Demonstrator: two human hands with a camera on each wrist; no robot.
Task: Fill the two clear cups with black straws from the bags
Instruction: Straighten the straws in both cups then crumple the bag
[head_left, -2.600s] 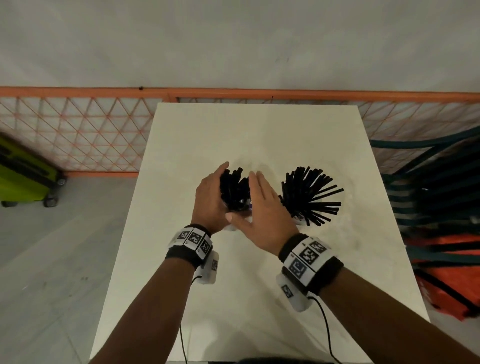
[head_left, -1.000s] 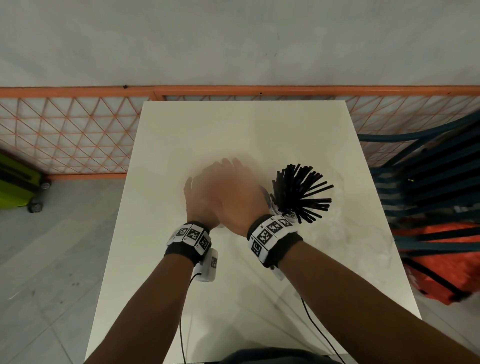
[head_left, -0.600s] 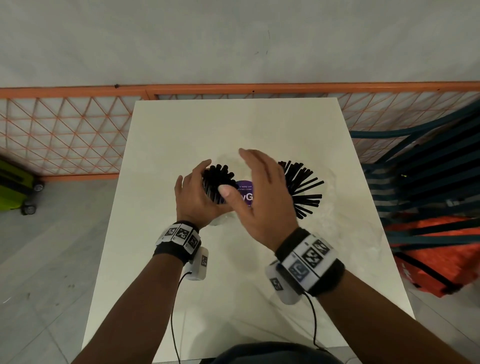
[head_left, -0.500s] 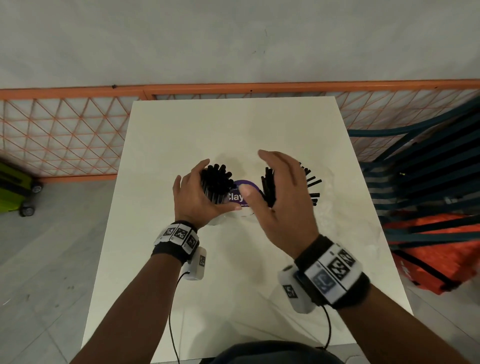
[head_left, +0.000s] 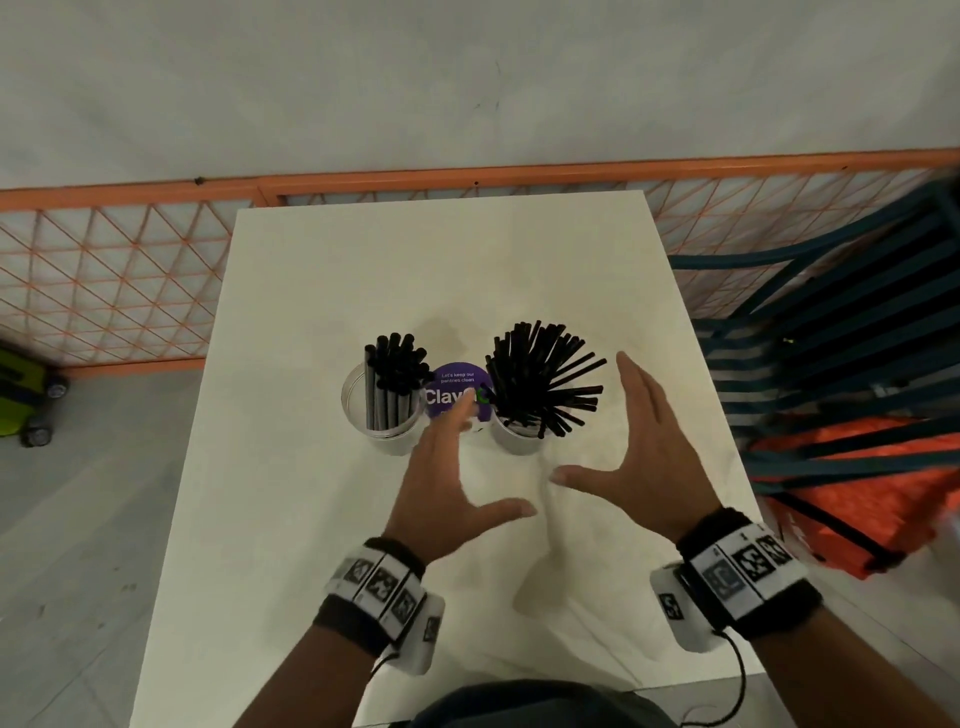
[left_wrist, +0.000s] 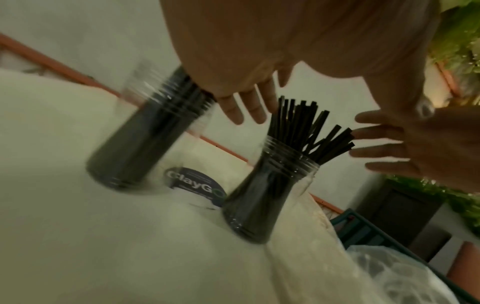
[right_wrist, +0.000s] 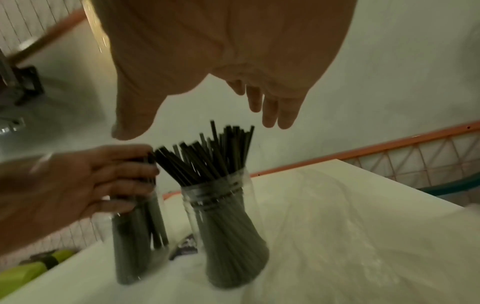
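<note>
Head view: left hand (head_left: 441, 483) and right hand (head_left: 641, 457) hover spread, holding nothing, flanking right clear cup (head_left: 519, 439) of fanned black straws (head_left: 540, 379); left clear cup (head_left: 387, 436) stands beside it on white surface (head_left: 322, 519).

Two cups upright side by side near the middle of the table (head_left: 322, 519). Taking the round sticker (head_left: 452, 387) on the tabletop as landmark: left cup (head_left: 387, 439) just left of it, right cup (head_left: 519, 441) just right of it, sticker flat between the two. Straws bunched (head_left: 392, 382) in the left cup; straws fanned out (head_left: 540, 379) in the right cup. Left hand (head_left: 447, 493) in front of the sticker, fingertips over it. Right hand (head_left: 644, 457) right of the sticker, beyond the right cup. Fence (head_left: 104, 280) behind the sticker, past the table's far edge. Chair (head_left: 841, 353) well to the sticker's right, off the table.
</note>
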